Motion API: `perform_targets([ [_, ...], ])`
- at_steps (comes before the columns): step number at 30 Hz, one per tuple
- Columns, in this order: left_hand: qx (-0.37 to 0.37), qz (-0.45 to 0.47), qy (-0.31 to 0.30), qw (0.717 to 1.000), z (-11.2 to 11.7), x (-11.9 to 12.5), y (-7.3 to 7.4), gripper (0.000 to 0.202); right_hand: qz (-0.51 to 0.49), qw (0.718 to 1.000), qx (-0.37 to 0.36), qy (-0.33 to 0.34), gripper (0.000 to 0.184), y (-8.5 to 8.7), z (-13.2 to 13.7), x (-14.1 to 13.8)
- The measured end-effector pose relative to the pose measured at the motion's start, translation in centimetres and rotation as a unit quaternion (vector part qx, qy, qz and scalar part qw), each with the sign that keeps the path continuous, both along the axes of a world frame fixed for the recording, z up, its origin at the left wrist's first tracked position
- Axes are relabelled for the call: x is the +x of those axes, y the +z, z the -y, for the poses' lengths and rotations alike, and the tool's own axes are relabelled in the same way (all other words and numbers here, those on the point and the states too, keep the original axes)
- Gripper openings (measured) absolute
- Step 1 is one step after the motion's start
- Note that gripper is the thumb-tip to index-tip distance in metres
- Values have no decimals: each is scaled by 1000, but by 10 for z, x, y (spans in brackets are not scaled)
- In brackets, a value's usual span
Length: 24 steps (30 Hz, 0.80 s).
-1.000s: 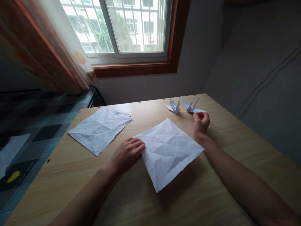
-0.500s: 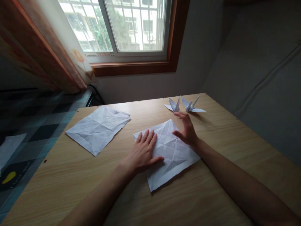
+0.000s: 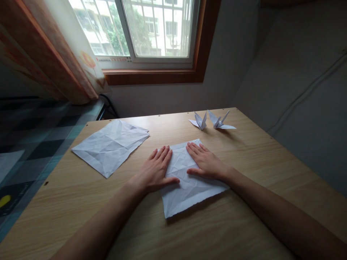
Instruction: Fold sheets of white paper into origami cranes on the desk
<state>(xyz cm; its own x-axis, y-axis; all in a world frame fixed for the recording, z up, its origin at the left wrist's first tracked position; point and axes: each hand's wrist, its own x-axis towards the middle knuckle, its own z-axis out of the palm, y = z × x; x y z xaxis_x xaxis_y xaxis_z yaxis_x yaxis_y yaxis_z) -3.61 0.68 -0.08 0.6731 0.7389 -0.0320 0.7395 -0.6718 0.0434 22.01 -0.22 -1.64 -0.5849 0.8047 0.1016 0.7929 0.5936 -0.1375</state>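
Note:
A creased white sheet of paper (image 3: 187, 193) lies on the wooden table in front of me, marked with crossing fold lines. My left hand (image 3: 155, 169) rests flat over its left side, fingers stretched out and thumb pointing inward. Palm down on the sheet's upper right part is my right hand (image 3: 204, 162), its fingers extended and the thumb apart. Parts of the sheet's left and right edges are hidden beneath the hands. Neither hand grips anything.
A second creased white sheet (image 3: 111, 148) lies at the table's left. Two folded paper cranes, a left one (image 3: 200, 121) and a right one (image 3: 221, 122), stand near the far edge. A checkered cloth (image 3: 51, 144) covers a surface to the left, below an orange curtain (image 3: 54, 54).
My right hand has come down from above the sheet and now lies flat on it. My left hand has shifted slightly left, and the sheet appears moved a little left.

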Motion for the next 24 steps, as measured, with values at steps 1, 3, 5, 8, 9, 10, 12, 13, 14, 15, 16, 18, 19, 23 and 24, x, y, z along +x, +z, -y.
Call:
perform_targets([
  [1, 1, 1, 7, 1000, -1, -4, 1, 108, 1, 1000, 1, -18, 89, -2, 0, 6],
  [3, -2, 0, 18, 1000, -3, -13, 2, 105, -7, 998, 5, -55, 87, -6, 1, 18],
  [5, -2, -4, 27, 1000, -5, -22, 3, 104, -14, 996, 7, -86, 86, -9, 2, 28],
  [8, 4, -11, 33, 999, -6, -31, 3, 105, -43, 992, 9, -115, 84, -11, 3, 36],
  [9, 6, -13, 33, 999, -6, -32, 3, 106, -65, 991, 6, -121, 83, -10, 4, 38],
  [10, 8, -14, 34, 999, -6, -33, 3, 106, -98, 987, -1, -127, 82, -10, 4, 38],
  [12, 13, -11, 35, 999, -6, -32, 3, 106, -201, 968, -24, -146, 80, -8, 4, 37],
  [13, 16, -8, 37, 999, -5, -31, 4, 106, -268, 949, -41, -158, 80, -8, 3, 36],
  [14, 19, -6, 38, 999, -5, -30, 4, 105, -340, 922, -65, -173, 81, -7, 3, 34],
  [15, 20, -3, 39, 999, -4, -30, 5, 105, -410, 888, -94, -189, 83, -6, 3, 33],
  [16, 21, -2, 40, 999, -4, -29, 5, 105, -470, 849, -126, -206, 86, -5, 3, 31],
  [18, 19, -2, 40, 999, -4, -28, 6, 105, -555, 775, -187, -237, 89, 0, 4, 28],
  [19, 18, -1, 41, 999, -4, -28, 6, 105, -580, 746, -211, -250, 88, 2, 5, 28],
  [23, 18, 7, 40, 999, -5, -30, 3, 105, -585, 709, -249, -306, 89, 15, 8, 27],
  [24, 19, 9, 40, 999, -5, -30, 3, 105, -570, 716, -250, -317, 93, 17, 8, 27],
])
